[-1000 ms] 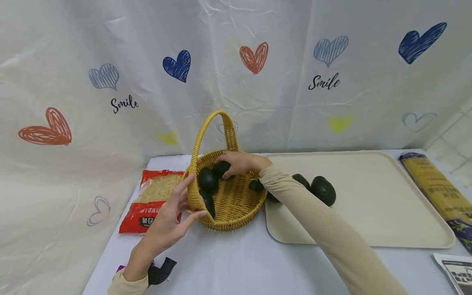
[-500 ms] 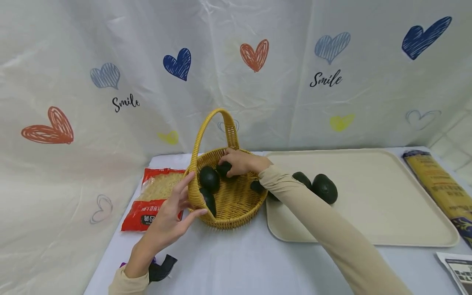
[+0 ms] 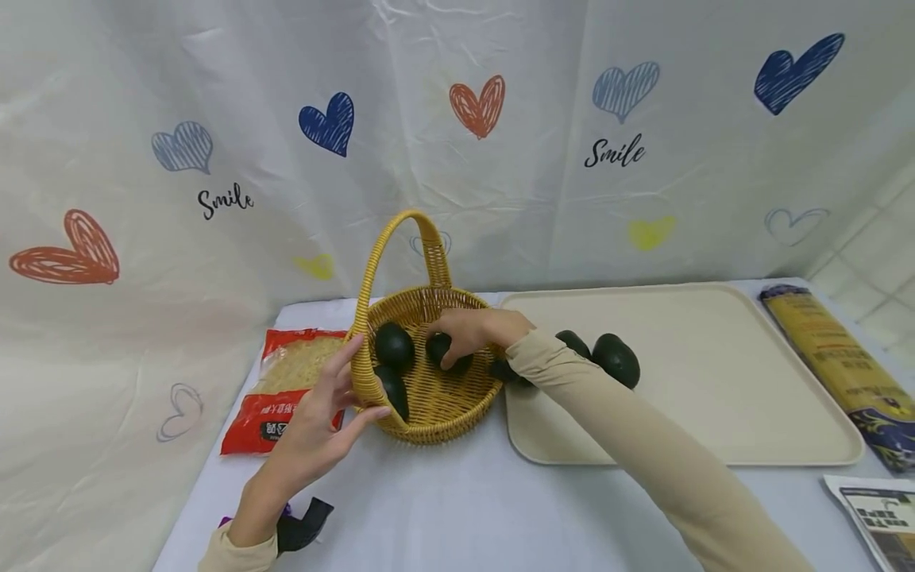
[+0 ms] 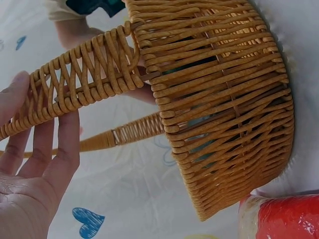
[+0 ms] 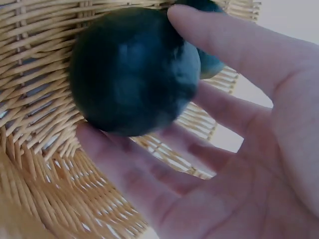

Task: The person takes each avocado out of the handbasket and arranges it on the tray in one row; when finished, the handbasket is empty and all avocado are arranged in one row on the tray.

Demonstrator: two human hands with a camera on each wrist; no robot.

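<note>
A yellow wicker basket (image 3: 439, 433) with an arched handle stands on the white-covered table. My left hand (image 3: 318, 421) holds the handle near its left base; in the left wrist view the thumb lies on one side of the handle (image 4: 75, 74) and the fingers on the other. Inside the basket, my right hand (image 3: 477, 330) grips a dark green avocado (image 5: 132, 72) between thumb and fingers. Two more avocados, one farther back (image 3: 394, 346) and one nearer (image 3: 395, 394), lie along the basket's left side. My right palm is hidden in the head view.
Right of the basket is a beige tray (image 3: 729, 381) bearing several avocados (image 3: 616, 361), partly behind my forearm. A red pasta bag (image 3: 246, 417) lies left, a yellow package (image 3: 832, 357) far right, a printed sheet (image 3: 879, 508) at front right. A black strap (image 3: 303, 528) lies by my left wrist.
My right hand has brought its avocado nearer and to the right within the basket, away from the other two. The left hand keeps its hold; the head view has shifted slightly.
</note>
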